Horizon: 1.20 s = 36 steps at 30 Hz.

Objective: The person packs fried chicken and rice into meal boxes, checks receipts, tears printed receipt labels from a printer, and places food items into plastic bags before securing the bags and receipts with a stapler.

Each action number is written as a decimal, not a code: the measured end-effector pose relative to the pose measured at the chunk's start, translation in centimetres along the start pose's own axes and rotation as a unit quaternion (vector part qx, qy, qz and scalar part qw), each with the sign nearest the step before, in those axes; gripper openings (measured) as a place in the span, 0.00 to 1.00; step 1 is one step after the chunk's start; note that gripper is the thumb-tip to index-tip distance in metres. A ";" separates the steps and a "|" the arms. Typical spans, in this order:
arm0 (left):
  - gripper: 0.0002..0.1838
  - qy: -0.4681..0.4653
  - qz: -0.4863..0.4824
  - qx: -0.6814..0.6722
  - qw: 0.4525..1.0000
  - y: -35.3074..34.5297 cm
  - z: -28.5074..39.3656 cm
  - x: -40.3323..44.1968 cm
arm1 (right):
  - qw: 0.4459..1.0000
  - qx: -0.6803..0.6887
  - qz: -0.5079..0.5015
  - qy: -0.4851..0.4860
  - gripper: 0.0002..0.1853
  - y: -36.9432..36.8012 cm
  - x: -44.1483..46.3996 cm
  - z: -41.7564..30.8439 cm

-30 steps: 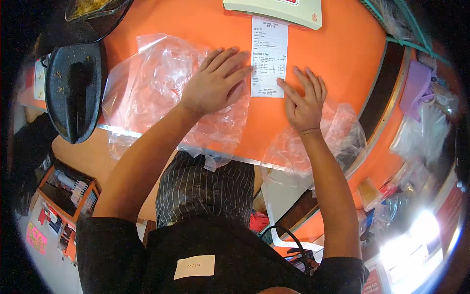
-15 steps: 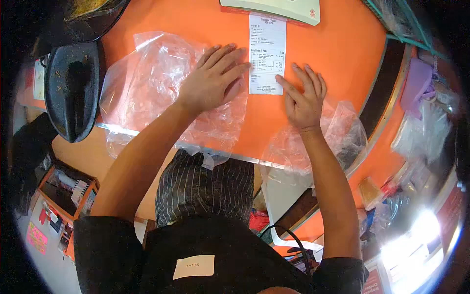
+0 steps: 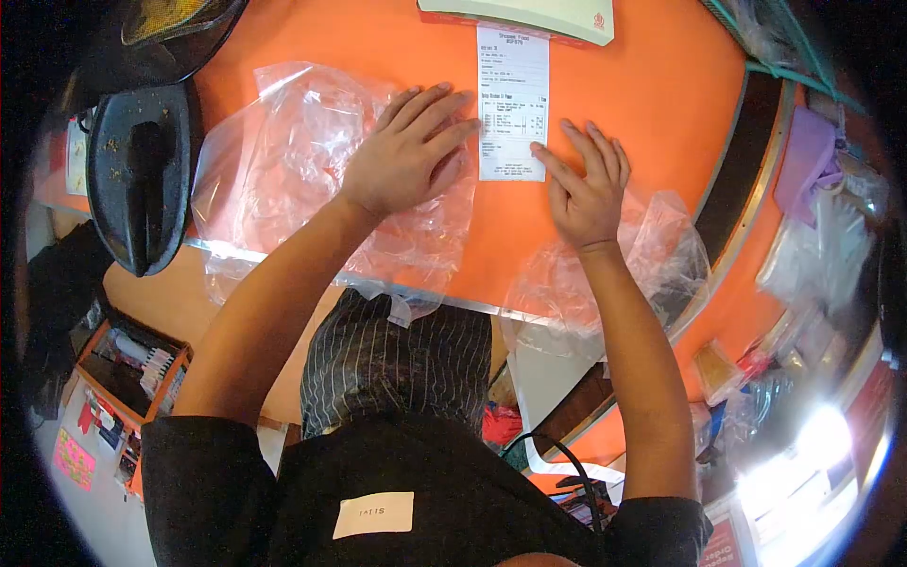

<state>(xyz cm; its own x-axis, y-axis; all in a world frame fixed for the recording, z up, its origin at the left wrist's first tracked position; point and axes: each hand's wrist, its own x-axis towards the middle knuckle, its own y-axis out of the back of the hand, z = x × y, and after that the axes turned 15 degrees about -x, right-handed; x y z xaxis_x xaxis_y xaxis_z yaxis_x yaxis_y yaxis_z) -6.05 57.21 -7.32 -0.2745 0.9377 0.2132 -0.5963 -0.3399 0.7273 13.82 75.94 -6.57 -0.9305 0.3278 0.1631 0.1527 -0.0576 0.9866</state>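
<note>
My left hand (image 3: 404,151) lies flat, fingers spread, on a large clear plastic bag (image 3: 283,142) at the left of the orange table. Its fingertips come close to the left edge of a printed paper receipt (image 3: 513,104). On the other side my right hand (image 3: 588,189) rests with fingers apart, the index fingertip at the receipt's lower right edge. A second clear plastic bag (image 3: 661,250) is crumpled under and beside my right wrist. The receipt's top end meets a cream-coloured box (image 3: 539,17). Neither hand holds anything.
A black boat-shaped dish (image 3: 142,180) with crumbs stands at the left, below a dark basket (image 3: 175,19). A green-rimmed rack (image 3: 770,42) is at the upper right. Purple cloth (image 3: 808,165) and more plastic bags (image 3: 817,246) lie at the right. An open wooden box (image 3: 128,373) is low at left.
The receipt and the cream-coloured box appear slightly further up and left in the view. Both hands keep nearly the same pose.
</note>
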 end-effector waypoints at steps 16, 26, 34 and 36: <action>0.21 0.005 0.012 -0.031 0.999 0.0 0.0 -0.1 | 1.000 0.007 0.014 -0.001 0.19 -0.3 -0.2 0.1; 0.23 0.044 0.184 -0.170 0.967 3.4 0.8 2.6 | 0.999 0.021 0.040 0.001 0.18 -0.1 -0.3 0.3; 0.36 0.029 -0.023 0.130 0.991 9.3 -2.1 15.6 | 0.998 0.042 0.046 -0.003 0.18 0.0 0.0 0.2; 0.37 0.051 -0.111 0.092 0.988 10.1 -2.6 17.1 | 0.998 0.051 0.044 -0.009 0.18 0.1 -0.1 0.1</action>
<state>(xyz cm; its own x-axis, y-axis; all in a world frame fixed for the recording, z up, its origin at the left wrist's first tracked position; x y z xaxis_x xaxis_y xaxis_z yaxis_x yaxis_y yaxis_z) -18.72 69.57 1.99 -0.2332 0.9721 -0.0253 -0.5060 -0.0991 0.8568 13.99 75.98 -6.54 -0.9062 0.3427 0.2477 0.2671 0.0099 0.9636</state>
